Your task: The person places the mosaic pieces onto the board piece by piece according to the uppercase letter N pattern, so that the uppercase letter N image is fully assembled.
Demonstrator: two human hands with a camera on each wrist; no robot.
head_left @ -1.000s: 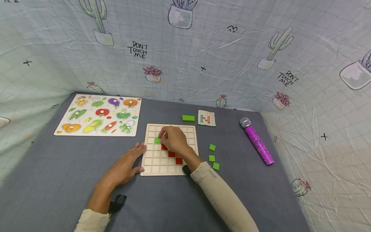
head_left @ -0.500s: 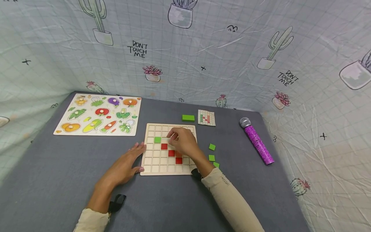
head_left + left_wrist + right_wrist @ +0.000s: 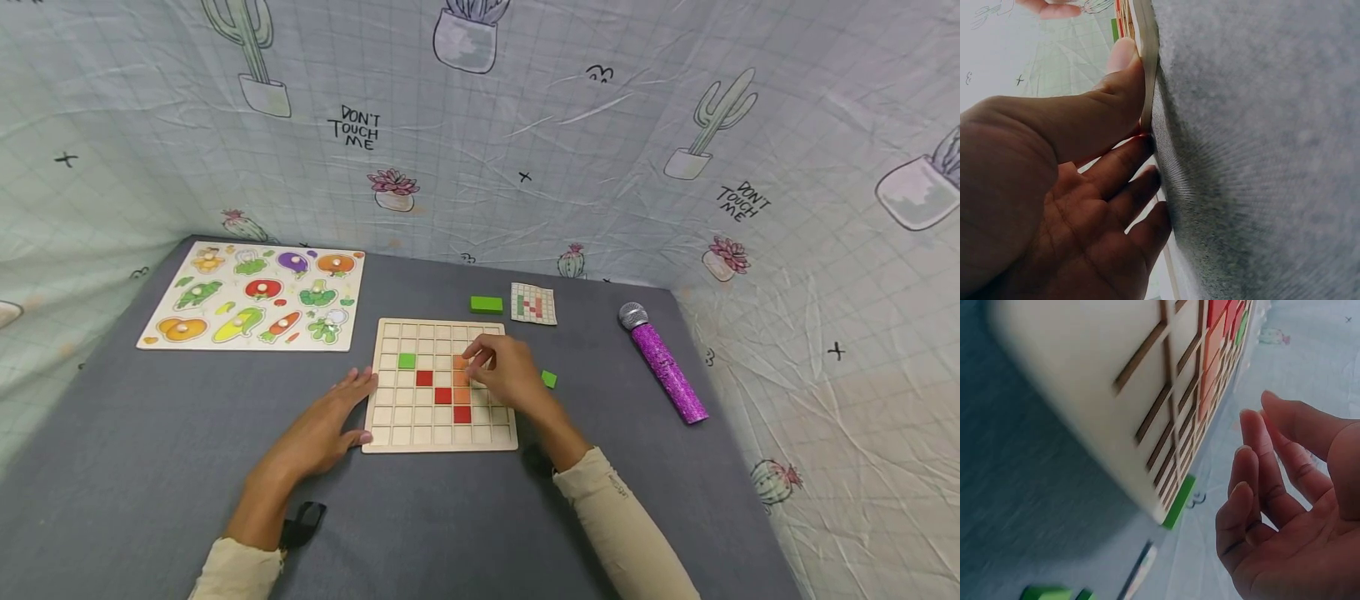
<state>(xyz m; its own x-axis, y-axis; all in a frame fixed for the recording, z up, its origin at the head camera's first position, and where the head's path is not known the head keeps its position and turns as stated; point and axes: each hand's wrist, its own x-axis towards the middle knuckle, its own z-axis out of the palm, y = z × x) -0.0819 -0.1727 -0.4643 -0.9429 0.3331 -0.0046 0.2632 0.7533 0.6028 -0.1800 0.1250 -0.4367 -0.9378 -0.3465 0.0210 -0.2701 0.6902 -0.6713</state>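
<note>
A wooden grid board (image 3: 397, 417) lies in front of the person in the head view. One green tile (image 3: 407, 361), a diagonal of red tiles (image 3: 443, 396) and a column of orange tiles (image 3: 462, 397) sit in its cells. My left hand (image 3: 318, 433) rests at the board's left edge. In the left wrist view its thumb (image 3: 1124, 59) touches that edge, fingers extended. Over the board's right half hovers my right hand (image 3: 510, 375), close to the orange tiles. Its fingers are loosely bent, with nothing between thumb and fingertips in the right wrist view.
A loose green tile (image 3: 549, 379) lies right of the board. Behind the board are a green block (image 3: 486, 305) and a small pattern card (image 3: 534, 303). A glittery purple microphone (image 3: 667, 367) lies far right, a vegetable puzzle (image 3: 247, 333) back left.
My right hand has moved right across the board, away from the green tile, uncovering red and orange tiles. Its forearm now covers two loose green tiles. The left hand stays put.
</note>
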